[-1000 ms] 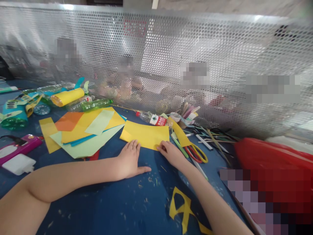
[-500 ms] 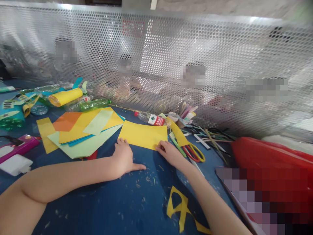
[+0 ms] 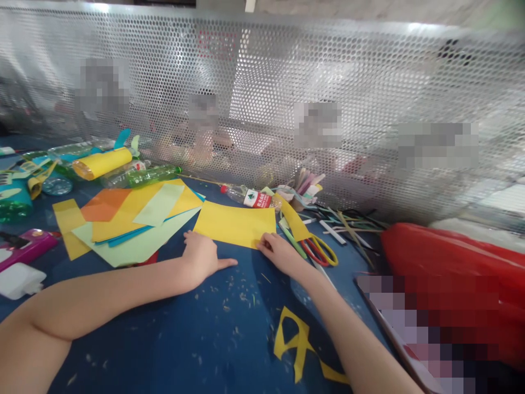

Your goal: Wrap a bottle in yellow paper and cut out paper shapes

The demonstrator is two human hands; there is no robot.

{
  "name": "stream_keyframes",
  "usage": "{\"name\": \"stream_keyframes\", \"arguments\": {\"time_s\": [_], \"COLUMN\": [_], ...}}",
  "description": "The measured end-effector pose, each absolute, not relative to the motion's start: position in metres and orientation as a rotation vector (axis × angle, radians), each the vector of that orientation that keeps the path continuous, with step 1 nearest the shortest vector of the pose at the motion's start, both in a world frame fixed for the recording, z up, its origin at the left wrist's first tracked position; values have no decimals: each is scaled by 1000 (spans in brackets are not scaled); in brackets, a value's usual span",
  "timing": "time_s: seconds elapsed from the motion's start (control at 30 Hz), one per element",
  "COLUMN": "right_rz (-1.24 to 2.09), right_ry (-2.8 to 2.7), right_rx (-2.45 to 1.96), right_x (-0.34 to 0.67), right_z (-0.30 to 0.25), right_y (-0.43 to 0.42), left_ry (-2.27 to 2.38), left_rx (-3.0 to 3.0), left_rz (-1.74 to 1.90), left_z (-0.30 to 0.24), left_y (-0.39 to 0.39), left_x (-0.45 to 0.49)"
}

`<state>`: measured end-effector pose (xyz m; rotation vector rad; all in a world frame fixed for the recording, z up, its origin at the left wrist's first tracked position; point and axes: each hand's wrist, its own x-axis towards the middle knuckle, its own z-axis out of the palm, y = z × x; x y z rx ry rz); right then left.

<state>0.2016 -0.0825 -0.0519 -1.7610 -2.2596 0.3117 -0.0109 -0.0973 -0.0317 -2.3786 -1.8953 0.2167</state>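
Observation:
A yellow paper sheet (image 3: 235, 223) lies in front of me, its near edge toward my hands. My left hand (image 3: 200, 261) is at its near left corner, fingers bent against the edge and thumb stretched out to the right over the table. My right hand (image 3: 276, 253) pinches the near right corner between thumb and fingers. Left of the sheet is a pile of coloured paper, with an orange piece (image 3: 104, 204) and a pale green strip (image 3: 159, 204) on top. Yellow paper offcuts (image 3: 301, 355) lie near my right forearm.
Scissors (image 3: 328, 251) with red and yellow handles lie right of the sheet, partly under a yellow strip (image 3: 293, 217). A red-capped bottle (image 3: 250, 197) lies behind. More bottles (image 3: 153, 176) sit back left. A perforated metal screen (image 3: 262, 71) closes the far side; a red bag (image 3: 443, 262) is at right.
The view has shifted a little, so everything sits slightly further left. My left fingertips have slid slightly left along the sheet's corner. My right hand keeps its place at the other corner.

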Motion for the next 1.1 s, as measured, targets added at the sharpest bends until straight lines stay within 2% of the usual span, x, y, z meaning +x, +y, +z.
{"name": "stream_keyframes", "arguments": {"time_s": [0.3,0.53,0.73,0.97,1.1], "right_rz": [337,320,4,11,193], "right_ry": [-2228,-2177,-2270,-2247,-2143], "right_rx": [-1712,-1687,-1650,-1850,-1834], "right_x": [205,209,205,197,194], "right_z": [-54,-59,-56,-51,-51], "right_y": [-81,-78,-83,-88,-84], "left_ry": [-1983,-1658,-1329,-1267,-1283], "left_rx": [-2438,-2329,-2464,-2584,-2700], "left_rz": [168,-145,-376,-597,-893], "left_z": [-20,-27,-40,-64,-68], "left_y": [-86,-72,-57,-39,-39], "left_x": [-18,-18,-24,-32,-28]}}
